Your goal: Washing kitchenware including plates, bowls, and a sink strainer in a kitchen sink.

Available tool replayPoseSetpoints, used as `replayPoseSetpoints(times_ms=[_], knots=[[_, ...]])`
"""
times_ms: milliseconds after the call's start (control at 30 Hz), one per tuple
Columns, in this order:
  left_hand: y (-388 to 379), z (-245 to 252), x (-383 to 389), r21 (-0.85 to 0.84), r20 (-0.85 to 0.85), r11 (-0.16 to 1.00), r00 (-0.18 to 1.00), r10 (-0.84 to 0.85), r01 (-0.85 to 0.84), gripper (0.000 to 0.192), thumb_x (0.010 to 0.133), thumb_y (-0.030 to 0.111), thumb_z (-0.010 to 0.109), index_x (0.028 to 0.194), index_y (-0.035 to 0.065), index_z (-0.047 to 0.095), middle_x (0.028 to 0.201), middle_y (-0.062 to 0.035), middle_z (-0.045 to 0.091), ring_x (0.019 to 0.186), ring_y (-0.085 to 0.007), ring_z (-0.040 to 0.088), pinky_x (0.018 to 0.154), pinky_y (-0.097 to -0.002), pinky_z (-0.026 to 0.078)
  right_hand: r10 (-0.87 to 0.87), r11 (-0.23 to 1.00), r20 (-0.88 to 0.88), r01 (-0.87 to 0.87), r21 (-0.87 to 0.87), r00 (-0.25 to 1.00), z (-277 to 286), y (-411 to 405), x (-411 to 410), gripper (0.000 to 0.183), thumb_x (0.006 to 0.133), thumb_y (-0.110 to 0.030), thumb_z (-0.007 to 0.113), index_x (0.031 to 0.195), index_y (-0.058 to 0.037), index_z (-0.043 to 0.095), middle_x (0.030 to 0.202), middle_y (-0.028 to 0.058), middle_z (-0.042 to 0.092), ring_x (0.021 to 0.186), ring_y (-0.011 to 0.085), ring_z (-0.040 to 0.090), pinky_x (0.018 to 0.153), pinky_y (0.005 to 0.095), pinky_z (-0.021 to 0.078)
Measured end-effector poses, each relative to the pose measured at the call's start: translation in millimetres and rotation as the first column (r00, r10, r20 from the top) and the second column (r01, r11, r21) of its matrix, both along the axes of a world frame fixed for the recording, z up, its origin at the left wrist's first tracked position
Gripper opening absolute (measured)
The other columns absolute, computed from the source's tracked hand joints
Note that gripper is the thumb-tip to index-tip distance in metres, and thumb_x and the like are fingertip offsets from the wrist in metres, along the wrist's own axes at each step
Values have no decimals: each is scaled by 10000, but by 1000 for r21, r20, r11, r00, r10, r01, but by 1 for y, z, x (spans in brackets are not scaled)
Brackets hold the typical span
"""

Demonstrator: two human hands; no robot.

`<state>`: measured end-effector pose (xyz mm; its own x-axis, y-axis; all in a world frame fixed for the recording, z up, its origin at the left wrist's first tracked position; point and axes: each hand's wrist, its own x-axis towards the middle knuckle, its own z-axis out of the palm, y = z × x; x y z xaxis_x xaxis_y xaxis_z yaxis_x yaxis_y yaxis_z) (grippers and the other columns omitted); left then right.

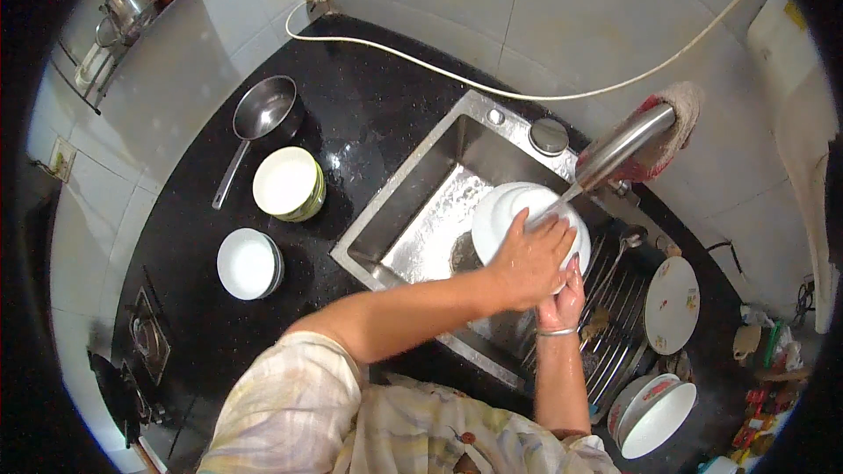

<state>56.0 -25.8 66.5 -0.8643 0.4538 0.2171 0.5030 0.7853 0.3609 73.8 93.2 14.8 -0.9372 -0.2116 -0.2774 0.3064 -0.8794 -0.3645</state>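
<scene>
In the head view, a white plate (490,224) is tilted over the steel sink (411,197), under a stream of water from the faucet (625,145). My right hand (565,299), wet and with a bangle at the wrist, grips the plate's near right edge. Across the plate's surface lies my left hand (537,260), fingers spread in the running water; it touches the plate without closing around it. Part of the plate is hidden beneath both hands. Water pools on the sink floor around the drain (464,253).
Left of the sink on the black counter (369,99) stand a steel saucepan (267,108), green-striped bowls (286,183) and white bowls (247,264). On the right are a wire rack (609,349), an oval plate (672,305) and floral bowls (658,418). A cloth (688,112) hangs behind the faucet.
</scene>
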Motion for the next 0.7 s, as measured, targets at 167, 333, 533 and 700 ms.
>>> replayPoseSetpoints(times_ms=[167, 333, 533, 700], knots=[[-45, 8, -58, 299, 497, 954, 857, -136, -22, 539, 855, 416, 355, 1269, 71, 348, 1355, -150, 249, 1249, -280, 240, 1007, -438, 192, -9, 986, -49, 17, 168, 999, 16, 1, 14, 411, 847, -127, 462, 1215, 29, 364, 1204, 135, 452, 1091, 277, 453, 946, 430, 344], [-34, 10, -42, 233, 497, 939, 861, 109, -253, 577, 850, 394, 383, 1266, 0, 313, 1350, -180, 235, 1267, -292, 186, 1027, -460, 92, 8, 973, -81, 11, 230, 997, 24, 2, 9, 388, 829, -92, 492, 1181, 39, 396, 1135, 137, 502, 1017, 251, 511, 903, 376, 394], [0, 8, -24, 25, 217, 998, 975, 57, -64, 552, 856, 358, 369, 1283, 17, 286, 1351, -178, 228, 1277, -293, 153, 1012, -523, 37, 77, 929, -127, -25, 369, 989, 13, -8, 7, 393, 818, -69, 513, 1180, 27, 394, 1125, 118, 507, 1002, 225, 519, 862, 349, 423], [-33, -10, -80, 190, 608, 940, 786, 115, -285, 511, 840, 402, 383, 1140, -3, 471, 1140, -205, 479, 1075, -300, 448, 903, -371, 341, 58, 804, -181, 62, 591, 982, 17, -7, 28, 296, 747, -73, 607, 999, 53, 517, 904, 101, 590, 782, 183, 583, 722, 314, 476]])
